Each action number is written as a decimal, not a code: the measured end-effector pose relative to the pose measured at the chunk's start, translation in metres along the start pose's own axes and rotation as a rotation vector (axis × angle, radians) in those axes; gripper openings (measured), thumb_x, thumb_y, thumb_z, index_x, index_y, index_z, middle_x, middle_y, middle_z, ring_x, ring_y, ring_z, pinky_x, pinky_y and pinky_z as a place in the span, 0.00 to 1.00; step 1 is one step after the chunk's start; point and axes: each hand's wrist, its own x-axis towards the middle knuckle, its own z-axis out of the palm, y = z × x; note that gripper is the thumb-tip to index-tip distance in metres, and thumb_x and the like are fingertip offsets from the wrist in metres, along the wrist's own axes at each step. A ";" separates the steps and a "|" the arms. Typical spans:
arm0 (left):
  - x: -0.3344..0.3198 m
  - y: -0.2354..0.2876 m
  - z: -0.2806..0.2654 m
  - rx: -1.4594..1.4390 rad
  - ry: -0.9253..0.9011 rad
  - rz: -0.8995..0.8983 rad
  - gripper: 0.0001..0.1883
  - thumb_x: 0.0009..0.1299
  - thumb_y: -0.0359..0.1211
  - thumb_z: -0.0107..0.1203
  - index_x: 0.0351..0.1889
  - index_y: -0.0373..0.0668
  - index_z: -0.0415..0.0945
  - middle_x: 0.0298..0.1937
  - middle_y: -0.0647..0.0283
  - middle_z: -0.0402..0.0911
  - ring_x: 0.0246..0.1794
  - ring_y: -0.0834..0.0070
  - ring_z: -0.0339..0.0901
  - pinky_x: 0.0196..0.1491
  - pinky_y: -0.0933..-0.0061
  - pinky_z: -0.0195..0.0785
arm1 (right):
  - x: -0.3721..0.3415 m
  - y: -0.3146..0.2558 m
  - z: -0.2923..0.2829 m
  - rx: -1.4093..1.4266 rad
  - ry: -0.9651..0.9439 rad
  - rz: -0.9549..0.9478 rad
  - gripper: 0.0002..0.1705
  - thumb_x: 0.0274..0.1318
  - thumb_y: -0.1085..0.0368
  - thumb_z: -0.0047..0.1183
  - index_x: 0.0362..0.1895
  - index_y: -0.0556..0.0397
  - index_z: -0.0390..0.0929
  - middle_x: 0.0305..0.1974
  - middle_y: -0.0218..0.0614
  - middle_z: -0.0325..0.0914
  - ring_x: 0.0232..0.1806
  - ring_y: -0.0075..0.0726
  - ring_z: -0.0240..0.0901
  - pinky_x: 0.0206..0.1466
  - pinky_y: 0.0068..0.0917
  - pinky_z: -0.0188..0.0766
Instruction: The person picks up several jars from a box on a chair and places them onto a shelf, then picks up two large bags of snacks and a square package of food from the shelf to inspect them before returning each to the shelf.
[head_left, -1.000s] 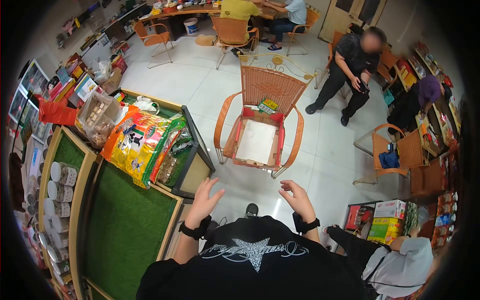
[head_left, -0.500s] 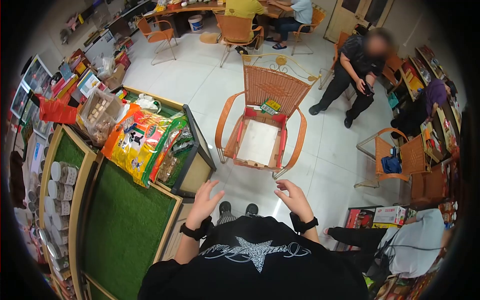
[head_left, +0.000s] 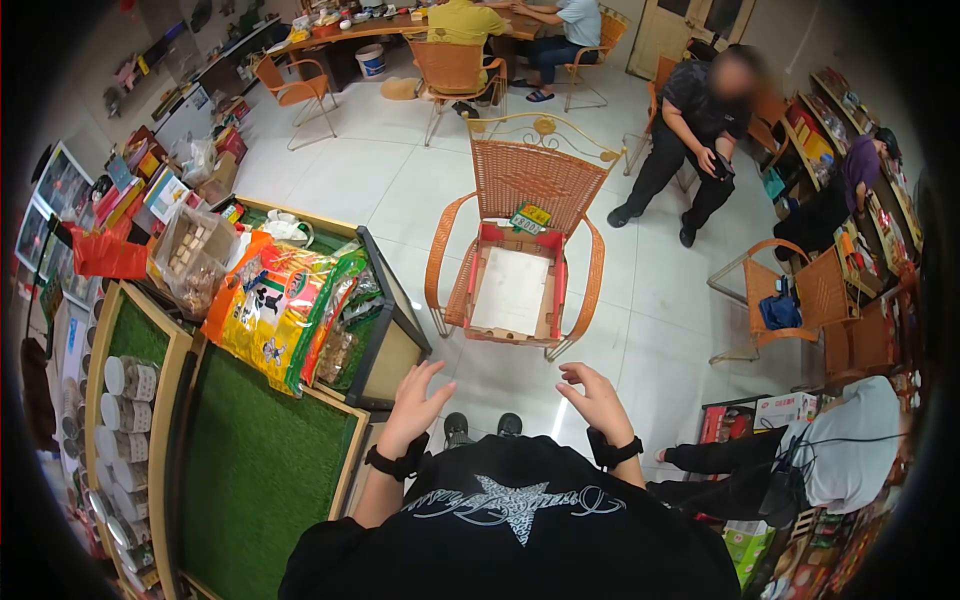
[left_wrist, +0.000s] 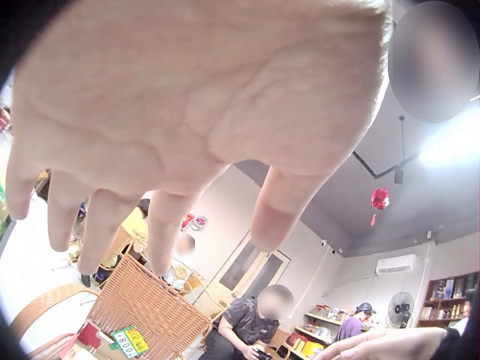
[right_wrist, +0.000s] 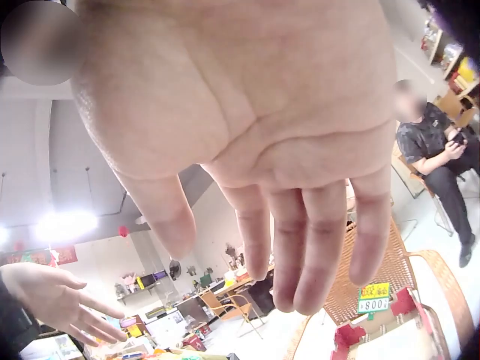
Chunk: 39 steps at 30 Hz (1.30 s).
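Both hands are raised in front of the body, apart, with nothing in them. The left hand (head_left: 412,408) has its fingers spread and lies near the corner of the green-topped counter; in the left wrist view its palm (left_wrist: 187,97) fills the upper part. The right hand (head_left: 598,403) is held over the floor, fingers extended, and its palm (right_wrist: 247,97) shows in the right wrist view. Beyond them stands a woven chair (head_left: 538,182) with a red-edged cardboard box (head_left: 511,292) on its seat. A green and yellow plate (head_left: 531,218) rests at the box's back edge.
A green-lined counter (head_left: 265,460) with a yellow and orange bag (head_left: 270,315) is at the left. One seated person (head_left: 700,130) is at the back right, another person (head_left: 850,445) at the lower right. A second woven chair (head_left: 822,295) stands right.
The view has shifted slightly. Both shoes now show side by side below the hands, where one showed first. The person at the lower right has moved upward in view. Both hands keep nearly the same pose.
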 end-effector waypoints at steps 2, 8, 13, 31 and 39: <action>0.000 0.003 -0.003 0.013 0.000 0.008 0.28 0.63 0.47 0.53 0.59 0.45 0.67 0.64 0.44 0.59 0.67 0.49 0.50 0.66 0.57 0.43 | 0.000 0.000 0.002 0.005 0.006 0.006 0.20 0.52 0.58 0.54 0.47 0.56 0.71 0.42 0.46 0.76 0.43 0.43 0.74 0.46 0.33 0.70; 0.006 0.005 -0.009 0.023 0.012 0.038 0.27 0.64 0.47 0.53 0.58 0.44 0.67 0.63 0.43 0.60 0.67 0.49 0.52 0.66 0.57 0.44 | 0.003 -0.003 0.002 0.022 0.036 0.007 0.20 0.51 0.59 0.53 0.46 0.57 0.72 0.42 0.47 0.76 0.43 0.44 0.74 0.46 0.33 0.70; 0.012 0.002 -0.014 0.023 0.016 0.080 0.27 0.64 0.47 0.53 0.57 0.43 0.67 0.62 0.43 0.62 0.66 0.49 0.53 0.66 0.57 0.44 | 0.004 -0.006 0.003 -0.002 0.050 0.015 0.20 0.52 0.58 0.53 0.46 0.57 0.72 0.42 0.47 0.76 0.43 0.44 0.74 0.47 0.34 0.70; 0.025 0.002 -0.028 0.029 0.053 0.060 0.25 0.63 0.44 0.54 0.54 0.39 0.69 0.56 0.45 0.68 0.60 0.53 0.62 0.62 0.60 0.51 | 0.014 -0.010 0.002 0.004 0.073 0.048 0.21 0.51 0.58 0.54 0.47 0.58 0.71 0.41 0.47 0.76 0.43 0.44 0.75 0.46 0.33 0.70; 0.034 0.003 -0.030 0.016 0.018 0.009 0.26 0.64 0.46 0.53 0.56 0.43 0.68 0.61 0.44 0.64 0.65 0.51 0.55 0.65 0.58 0.45 | 0.020 -0.008 0.001 0.004 0.090 0.045 0.21 0.51 0.58 0.54 0.46 0.58 0.72 0.41 0.46 0.76 0.43 0.43 0.75 0.45 0.32 0.71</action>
